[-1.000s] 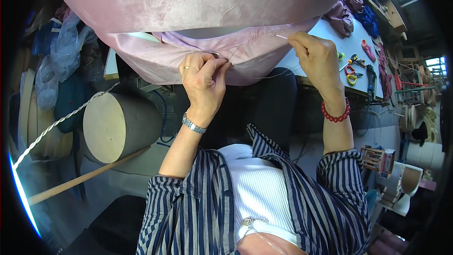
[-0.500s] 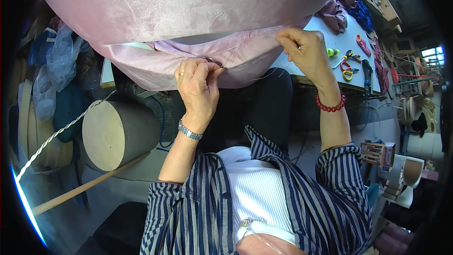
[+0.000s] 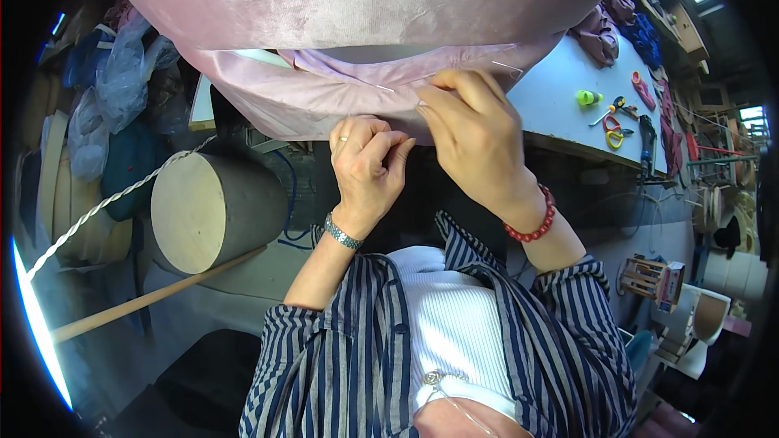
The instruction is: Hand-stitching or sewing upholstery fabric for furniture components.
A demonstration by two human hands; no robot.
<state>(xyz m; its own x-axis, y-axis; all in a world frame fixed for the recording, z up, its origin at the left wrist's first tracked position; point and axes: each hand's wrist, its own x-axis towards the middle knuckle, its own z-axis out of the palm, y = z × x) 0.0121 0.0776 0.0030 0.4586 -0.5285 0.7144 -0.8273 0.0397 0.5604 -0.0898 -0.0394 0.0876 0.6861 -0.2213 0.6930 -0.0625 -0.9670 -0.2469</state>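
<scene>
A large pink velvet upholstered piece (image 3: 365,0) fills the top of the view, with a gap above a loose pink fabric flap (image 3: 300,97). My left hand (image 3: 369,166) is closed in a pinch at the flap's lower edge; what its fingertips hold is hidden. Just above and to the right, my right hand (image 3: 475,130) is also pinched, with a thin glint at its fingertips too small to name. A short pale line, thread or pin, lies on the flap (image 3: 383,88). A fine bent thread (image 3: 509,66) shows beyond my right hand.
At right stands a white table (image 3: 560,101) bearing a bright green spool-like item (image 3: 589,97), yellow-and-red-handled scissors (image 3: 615,136) and pink fabric (image 3: 599,36). A grey cylinder (image 3: 188,212), a wooden pole (image 3: 154,296) and a twisted white cord (image 3: 122,192) are at left.
My right hand has come down and left, from above the table edge to beside my left hand. My left hand has shifted lower and right; the curved metal piece by its fingers no longer shows.
</scene>
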